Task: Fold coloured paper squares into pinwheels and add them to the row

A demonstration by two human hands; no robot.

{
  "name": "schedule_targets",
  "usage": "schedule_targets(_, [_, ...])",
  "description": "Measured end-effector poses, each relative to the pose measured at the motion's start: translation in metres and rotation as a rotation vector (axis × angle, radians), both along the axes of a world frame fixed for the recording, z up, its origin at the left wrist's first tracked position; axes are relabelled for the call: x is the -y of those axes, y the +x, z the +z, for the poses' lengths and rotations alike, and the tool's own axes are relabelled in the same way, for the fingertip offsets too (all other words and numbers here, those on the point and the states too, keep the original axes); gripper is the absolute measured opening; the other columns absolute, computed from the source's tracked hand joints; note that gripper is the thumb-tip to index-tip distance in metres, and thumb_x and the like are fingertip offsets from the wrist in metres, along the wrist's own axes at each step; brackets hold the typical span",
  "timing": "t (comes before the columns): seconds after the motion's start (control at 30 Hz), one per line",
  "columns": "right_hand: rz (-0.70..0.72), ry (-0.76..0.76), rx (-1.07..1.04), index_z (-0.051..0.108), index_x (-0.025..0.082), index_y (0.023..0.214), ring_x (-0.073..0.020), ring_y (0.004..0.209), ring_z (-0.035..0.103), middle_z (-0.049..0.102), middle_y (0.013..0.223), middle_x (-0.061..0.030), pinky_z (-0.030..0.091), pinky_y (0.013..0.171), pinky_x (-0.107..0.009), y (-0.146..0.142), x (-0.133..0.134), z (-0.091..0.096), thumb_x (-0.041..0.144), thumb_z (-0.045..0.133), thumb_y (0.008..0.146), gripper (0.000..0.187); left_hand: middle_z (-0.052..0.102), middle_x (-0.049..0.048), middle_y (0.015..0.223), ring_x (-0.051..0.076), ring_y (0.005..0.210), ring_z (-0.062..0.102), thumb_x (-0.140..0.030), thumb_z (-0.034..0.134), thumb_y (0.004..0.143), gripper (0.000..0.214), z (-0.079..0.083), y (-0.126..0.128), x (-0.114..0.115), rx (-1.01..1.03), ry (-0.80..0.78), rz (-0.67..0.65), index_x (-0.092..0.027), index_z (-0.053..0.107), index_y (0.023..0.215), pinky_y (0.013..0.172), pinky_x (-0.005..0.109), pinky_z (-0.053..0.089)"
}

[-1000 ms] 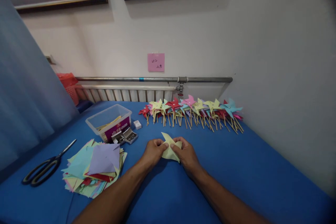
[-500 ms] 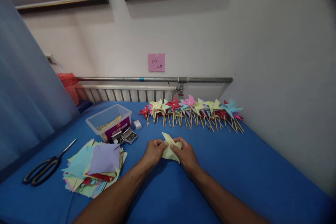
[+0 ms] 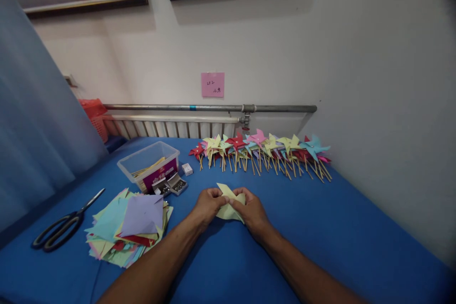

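On a blue-covered table (image 3: 320, 228) against a white wall, a row of finished paper pinwheels (image 3: 263, 149) lies near a radiator. The pale yellow paper piece (image 3: 228, 204) sits between left hand (image 3: 207, 205) and right hand (image 3: 252, 210), both pinching it; the fingertip detail is indistinct.

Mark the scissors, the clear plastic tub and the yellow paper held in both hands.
scissors (image 3: 79, 214), head view, at the blade pivot.
clear plastic tub (image 3: 161, 171), head view, on its front wall.
yellow paper (image 3: 226, 212), head view, on its exposed lower flap.
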State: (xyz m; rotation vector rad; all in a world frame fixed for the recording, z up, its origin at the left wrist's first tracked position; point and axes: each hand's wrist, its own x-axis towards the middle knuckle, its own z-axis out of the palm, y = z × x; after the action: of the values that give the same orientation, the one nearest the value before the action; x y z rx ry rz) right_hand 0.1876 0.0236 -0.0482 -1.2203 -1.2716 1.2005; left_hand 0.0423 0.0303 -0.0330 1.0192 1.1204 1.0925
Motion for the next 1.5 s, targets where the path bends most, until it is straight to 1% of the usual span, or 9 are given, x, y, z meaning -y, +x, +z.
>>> schedule_targets(0.23, [-0.016, 0.025, -0.022, 0.058, 0.021, 0.087, -0.0137, 0.055, 0.052, 0.059, 0.064, 0.0044, 0.041, 0.052, -0.025, 0.001, -0.001, -0.004, 0.038, 0.071, 0.067, 0.030, 0.052, -0.0042, 0.049, 0.008, 0.043, 0.042, -0.031, 0.075, 0.058, 0.026, -0.005, -0.001, -0.002, -0.058, 0.019, 0.005, -0.016, 0.054, 0.061, 0.044, 0.021, 0.030])
schedule_targets(0.47, [-0.022, 0.034, -0.001, 0.059, 0.021, 0.088, -0.0137, 0.054, 0.053, 0.059, 0.062, 0.0053, 0.041, 0.052, -0.024, 0.002, -0.001, -0.005, 0.035, 0.072, 0.067, 0.028, 0.051, -0.0047, 0.048, 0.007, 0.043, 0.041, -0.028, 0.075, 0.057, 0.024, -0.005, -0.002, -0.002, -0.094, 0.022, 0.004, -0.016, 0.054, 0.059, 0.044, 0.021, 0.029])
schedule_targets(0.6, [0.026, 0.025, -0.121, 0.059, 0.022, 0.088, -0.0160, 0.060, 0.060, 0.066, 0.070, 0.0025, 0.046, 0.058, -0.027, 0.000, 0.000, -0.003, 0.035, 0.073, 0.067, 0.029, 0.055, -0.0030, 0.050, 0.009, 0.043, 0.044, -0.029, 0.073, 0.059, 0.022, -0.006, -0.004, -0.005, -0.024, -0.002, 0.020, -0.016, 0.056, 0.062, 0.044, 0.022, 0.031])
schedule_targets(0.73, [0.043, 0.012, -0.202, 0.057, 0.022, 0.101, -0.0177, 0.065, 0.065, 0.071, 0.079, -0.0004, 0.049, 0.064, -0.030, 0.000, 0.002, 0.000, 0.035, 0.071, 0.070, 0.036, 0.060, -0.0001, 0.052, 0.010, 0.043, 0.049, -0.029, 0.075, 0.058, 0.023, -0.007, -0.007, -0.008, 0.057, -0.033, 0.053, -0.015, 0.057, 0.064, 0.045, 0.023, 0.036])
schedule_targets(0.87, [-0.014, 0.077, -0.057, 0.052, 0.022, 0.120, -0.0142, 0.056, 0.055, 0.061, 0.068, 0.0054, 0.041, 0.055, -0.025, 0.005, 0.004, 0.003, 0.034, 0.067, 0.076, 0.048, 0.061, -0.0001, 0.051, 0.011, 0.042, 0.050, -0.027, 0.077, 0.055, 0.024, -0.004, -0.008, -0.009, 0.104, -0.046, 0.089, -0.016, 0.056, 0.061, 0.045, 0.023, 0.037])
schedule_targets(0.97, [0.014, 0.118, 0.020, 0.051, 0.022, 0.129, -0.0144, 0.058, 0.054, 0.062, 0.071, 0.0039, 0.040, 0.056, -0.025, 0.009, 0.006, 0.007, 0.037, 0.061, 0.082, 0.050, 0.061, -0.0005, 0.051, 0.010, 0.042, 0.050, -0.026, 0.076, 0.055, 0.023, -0.002, -0.009, -0.009, 0.141, -0.048, 0.113, -0.016, 0.057, 0.062, 0.046, 0.022, 0.037])
schedule_targets(1.13, [0.093, 0.161, 0.108, 0.065, 0.020, 0.113, -0.0181, 0.073, 0.059, 0.067, 0.081, -0.0018, 0.045, 0.067, -0.028, 0.013, 0.010, 0.014, 0.036, 0.052, 0.085, 0.035, 0.057, -0.0016, 0.050, 0.009, 0.042, 0.047, -0.025, 0.072, 0.055, 0.021, -0.001, -0.011, -0.010, 0.147, -0.053, 0.115, -0.017, 0.054, 0.060, 0.045, 0.022, 0.034])
schedule_targets(1.27, [0.110, 0.168, 0.145, 0.068, 0.020, 0.102, -0.0186, 0.073, 0.058, 0.067, 0.081, -0.0014, 0.044, 0.068, -0.029, 0.014, 0.012, 0.017, 0.035, 0.053, 0.083, 0.029, 0.056, -0.0019, 0.050, 0.009, 0.042, 0.046, -0.026, 0.072, 0.056, 0.022, -0.003, -0.011, -0.009, 0.110, -0.027, 0.087, -0.017, 0.052, 0.059, 0.045, 0.022, 0.034])
schedule_targets(1.5, [0.184, 0.142, 0.111, 0.068, 0.020, 0.100, -0.0159, 0.068, 0.054, 0.064, 0.076, 0.0010, 0.042, 0.066, -0.027, 0.013, 0.013, 0.016, 0.034, 0.054, 0.082, 0.027, 0.054, -0.0028, 0.050, 0.009, 0.043, 0.045, -0.029, 0.073, 0.056, 0.024, -0.008, -0.011, -0.011, 0.074, -0.015, 0.093, -0.017, 0.053, 0.060, 0.045, 0.022, 0.033])
